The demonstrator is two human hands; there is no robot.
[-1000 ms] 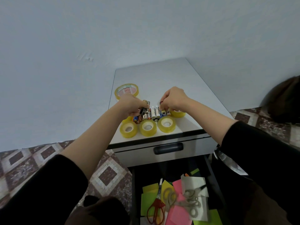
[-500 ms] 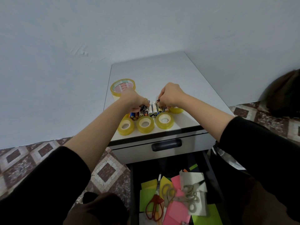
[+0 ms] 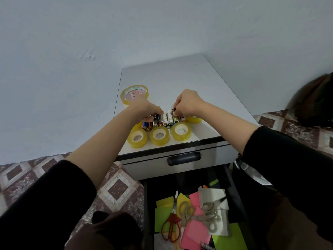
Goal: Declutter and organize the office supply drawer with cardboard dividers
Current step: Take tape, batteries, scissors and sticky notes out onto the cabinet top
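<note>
On the white cabinet top, the left hand and right hand each pinch an end of the row of mixed cylindrical batteries. Nudged, these round cells could roll toward 6 o'clock, past the three small yellow tape rolls, into the open black drawer. The fingertips are mostly hidden under the knuckles, and no cardboard dividers show — the drawer's near end is cut off.

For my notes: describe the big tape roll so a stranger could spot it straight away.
Start at the white cabinet top. Near its left edge, just behind the left hand, lies the big tape roll. It is wider than the small rolls at the front, and alone shows a printed red label inside.
</note>
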